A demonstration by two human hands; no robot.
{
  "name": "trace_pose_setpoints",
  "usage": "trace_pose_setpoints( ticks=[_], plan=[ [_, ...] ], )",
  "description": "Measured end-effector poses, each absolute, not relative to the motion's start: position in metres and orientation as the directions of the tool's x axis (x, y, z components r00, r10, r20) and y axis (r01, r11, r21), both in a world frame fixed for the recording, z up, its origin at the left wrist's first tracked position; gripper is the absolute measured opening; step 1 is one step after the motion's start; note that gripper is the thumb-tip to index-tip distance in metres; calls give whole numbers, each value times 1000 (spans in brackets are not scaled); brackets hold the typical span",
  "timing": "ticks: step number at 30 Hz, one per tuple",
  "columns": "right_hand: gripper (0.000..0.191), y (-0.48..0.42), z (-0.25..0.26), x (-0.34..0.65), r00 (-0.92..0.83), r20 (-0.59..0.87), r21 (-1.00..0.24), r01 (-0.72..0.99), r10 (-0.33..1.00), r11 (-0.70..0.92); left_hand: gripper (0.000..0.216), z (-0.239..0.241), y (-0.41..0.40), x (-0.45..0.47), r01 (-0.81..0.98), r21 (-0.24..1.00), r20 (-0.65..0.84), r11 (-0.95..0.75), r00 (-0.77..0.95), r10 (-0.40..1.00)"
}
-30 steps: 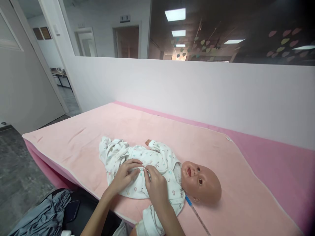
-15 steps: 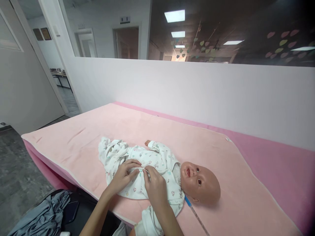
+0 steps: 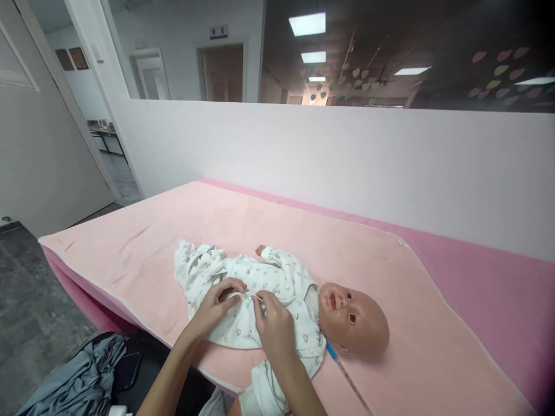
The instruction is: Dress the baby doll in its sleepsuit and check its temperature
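The near white cotton sleeve [image 3: 264, 384] of the doll's outfit lies bunched at the bench edge beneath the right forearm; a careless elbow could drag it and twist the doll. The right hand [image 3: 276, 329] pinches a thin fold of the white printed cotton baby outfit [image 3: 269, 281] at the belly. The left hand [image 3: 217, 303] rests beside it, thumb and forefinger parted over the same cloth. The fold is slim and soft, so a loose pinch might let it slip, and a hard tug could crease the fabric or strain a seam.

The bald, tan, smooth plastic baby doll [image 3: 362, 320] wears the outfit, lying face up mid-bench, its rounded head rigid and glossy against crumpled fabric. By its neck, a slender rod with a blue end [image 3: 347, 374] could roll if nudged. Beneath spreads a plush peach blanket [image 3: 416, 323], lightly rumpled; beyond stands a flat white wall [image 3: 325, 156].
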State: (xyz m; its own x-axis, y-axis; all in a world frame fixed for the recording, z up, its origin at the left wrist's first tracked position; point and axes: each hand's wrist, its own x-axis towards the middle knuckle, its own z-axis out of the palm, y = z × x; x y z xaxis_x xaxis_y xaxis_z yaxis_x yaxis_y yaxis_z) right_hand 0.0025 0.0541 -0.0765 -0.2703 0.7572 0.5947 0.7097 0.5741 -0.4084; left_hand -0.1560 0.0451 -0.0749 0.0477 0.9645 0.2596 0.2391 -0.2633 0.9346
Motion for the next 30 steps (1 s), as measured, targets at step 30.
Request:
trace_pose_setpoints(
  ticks=[30],
  plan=[
    [33, -2, -79, 51, -299, 653, -329, 716, 696, 616, 14, -84, 34, -150, 539, 793, 365, -285, -46, 930]
  ],
)
